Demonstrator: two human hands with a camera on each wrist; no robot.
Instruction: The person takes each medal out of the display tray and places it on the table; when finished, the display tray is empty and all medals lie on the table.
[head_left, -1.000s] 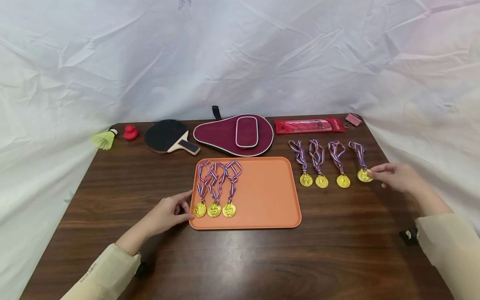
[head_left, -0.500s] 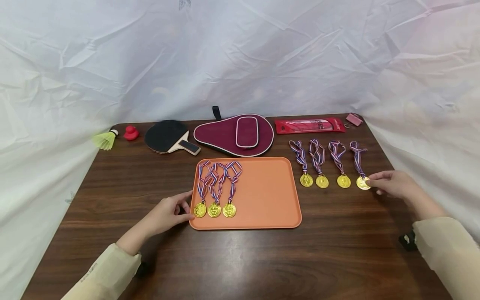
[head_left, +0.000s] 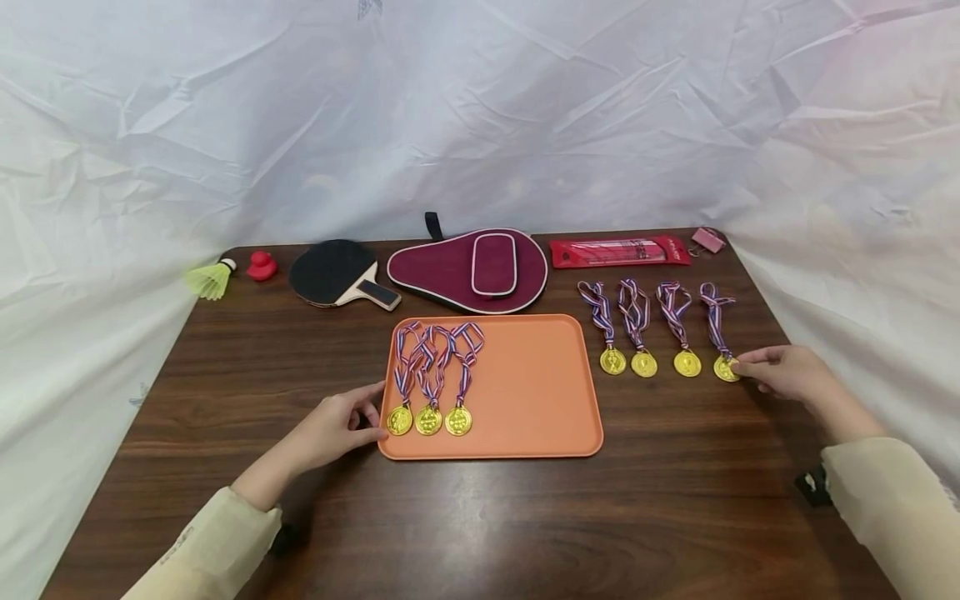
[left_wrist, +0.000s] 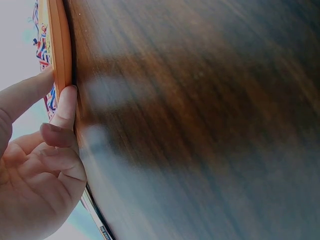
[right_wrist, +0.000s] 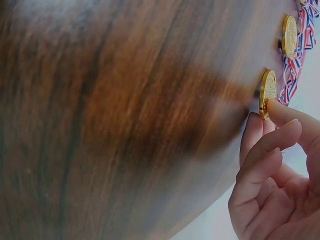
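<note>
Narrow pinch here: the right hand [head_left: 783, 371] has a round, shiny, gold-coloured medal [head_left: 724, 369] by its edge, striped red-white-and-blue ribbon [head_left: 716, 322] attached, well right of the flat, orange, rectangular tray [head_left: 536, 392]. Three matching medals [head_left: 643, 363] lie between, three more medals [head_left: 428, 419] lie on the tray's left part, and the left hand [head_left: 333, 425] pinches its left rim. Best done, I'd say, with a light edge hold, ribbon straight, neighbours untouched, tray steady.
</note>
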